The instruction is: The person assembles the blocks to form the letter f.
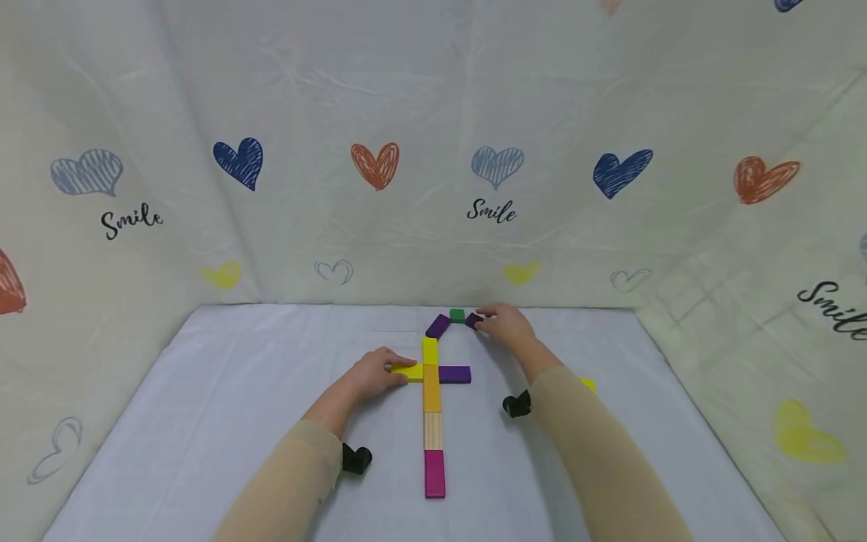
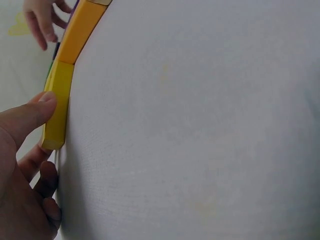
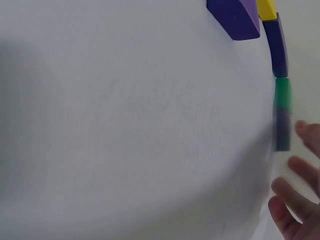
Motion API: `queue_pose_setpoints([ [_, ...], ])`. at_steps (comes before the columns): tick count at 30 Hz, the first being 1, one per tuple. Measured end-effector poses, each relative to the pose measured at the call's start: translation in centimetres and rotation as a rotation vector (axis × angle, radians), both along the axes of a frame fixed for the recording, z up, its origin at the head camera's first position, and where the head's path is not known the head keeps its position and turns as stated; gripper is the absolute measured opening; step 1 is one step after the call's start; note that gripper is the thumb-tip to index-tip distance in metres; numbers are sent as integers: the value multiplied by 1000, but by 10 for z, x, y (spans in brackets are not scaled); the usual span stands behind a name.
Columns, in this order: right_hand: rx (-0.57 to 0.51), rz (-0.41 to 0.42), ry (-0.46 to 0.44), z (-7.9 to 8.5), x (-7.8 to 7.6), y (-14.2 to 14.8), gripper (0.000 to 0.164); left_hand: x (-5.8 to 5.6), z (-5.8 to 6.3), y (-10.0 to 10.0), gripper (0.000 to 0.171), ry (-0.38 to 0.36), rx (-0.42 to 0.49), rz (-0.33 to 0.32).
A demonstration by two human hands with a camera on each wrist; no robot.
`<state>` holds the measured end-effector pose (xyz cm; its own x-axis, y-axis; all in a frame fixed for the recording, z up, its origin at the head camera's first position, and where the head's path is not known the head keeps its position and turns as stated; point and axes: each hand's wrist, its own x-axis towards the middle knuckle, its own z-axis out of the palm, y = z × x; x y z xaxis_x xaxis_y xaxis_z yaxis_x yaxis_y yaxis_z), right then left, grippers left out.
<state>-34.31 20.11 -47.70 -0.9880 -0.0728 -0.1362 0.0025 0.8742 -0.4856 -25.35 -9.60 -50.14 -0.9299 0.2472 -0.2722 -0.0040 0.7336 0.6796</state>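
A row of wooden blocks lies on the white cloth: magenta [image 1: 435, 474], pale striped [image 1: 433, 430], orange [image 1: 431, 388] and yellow [image 1: 430, 351]. My left hand [image 1: 369, 374] pinches another yellow block [image 2: 60, 102] between thumb and finger, its end against the orange one. Opposite it a purple block [image 1: 454, 374] sticks out to the right. At the far end a purple block [image 1: 438, 326], a green block [image 1: 457, 316] and a smaller purple block [image 1: 473, 321] form an arch. Beside that last one is my right hand [image 1: 509, 327], its fingers spread and apart from it in the right wrist view.
Behind the table hangs a pale curtain [image 1: 433, 248] printed with hearts. A yellow piece [image 1: 588, 385] shows partly behind the right sleeve [image 1: 596, 444]. Black wrist cameras jut inward from both wrists, one at the left sleeve [image 1: 284, 467].
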Motion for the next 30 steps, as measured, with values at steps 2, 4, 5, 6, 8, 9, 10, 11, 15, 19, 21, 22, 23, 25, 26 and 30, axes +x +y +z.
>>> queue_pose_setpoints([
  [2,-8,6,5,1,2,3,42,0,-1,0,30,-2,2,5],
  [4,-4,22,19,2,5,7,42,1,-2,-1,30,-4,5,7],
  [5,0,31,28,3,6,8,41,1,-2,-1,30,-5,6,8],
  [6,7,42,35,4,8,10,41,1,-2,-1,30,-6,6,8],
  [8,26,66,50,5,12,14,41,2,-3,-2,30,-5,6,6],
  [9,39,73,58,6,15,16,41,2,-2,-2,30,-7,9,7],
  [10,49,81,61,7,18,19,41,2,-2,-2,30,-10,12,8],
  [11,60,86,62,8,21,21,41,2,-1,-2,30,-9,15,6],
  [15,72,81,54,13,33,32,42,3,1,-2,31,-8,18,2],
  [19,88,95,58,18,44,46,43,4,3,-3,31,-6,14,-2],
  [21,96,106,64,21,50,54,43,6,5,-3,31,-6,12,1],
  [22,95,107,68,22,53,58,43,6,5,-3,31,-7,12,3],
  [23,92,113,71,24,56,63,43,6,6,-2,31,-7,11,5],
  [25,83,114,74,26,62,72,43,6,6,-2,31,-7,12,8],
  [26,80,115,78,26,65,77,43,6,6,-2,31,-7,10,9],
  [30,70,101,79,27,77,98,43,3,3,-1,31,-2,5,3],
])
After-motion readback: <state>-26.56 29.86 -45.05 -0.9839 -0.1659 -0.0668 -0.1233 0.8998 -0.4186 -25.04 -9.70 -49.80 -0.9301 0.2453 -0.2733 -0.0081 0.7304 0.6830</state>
